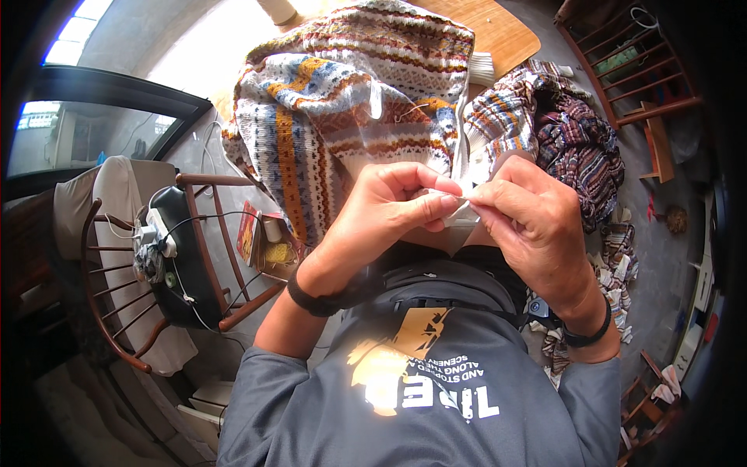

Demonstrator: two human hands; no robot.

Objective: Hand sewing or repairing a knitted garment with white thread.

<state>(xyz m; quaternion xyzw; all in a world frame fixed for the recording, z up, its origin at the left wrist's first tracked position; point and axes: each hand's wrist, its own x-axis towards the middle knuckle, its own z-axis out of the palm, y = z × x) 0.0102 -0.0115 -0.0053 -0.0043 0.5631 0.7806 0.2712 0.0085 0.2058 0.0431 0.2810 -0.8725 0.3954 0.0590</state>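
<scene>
White tag (pixel 459 204) at frame centre, pinched between my hands, just below patterned knit sweater (pixel 350 101) draped on table (pixel 506 31). Tag looks light, thin, limp; likely slips, so I judge best hold is fingertip pinch at its edges. Left hand (pixel 389 210) clenched on tag, thumb over forefinger. Right hand (pixel 529 218) pinching its other end. Sweater soft, floppy, bulkier. Second knit pile (pixel 576 140) upper right. Red-and-yellow box (pixel 264 237) left of centre, on floor beside wooden chair (pixel 194 257). Orange label (pixel 420 331) on my shirt, lower centre.
</scene>
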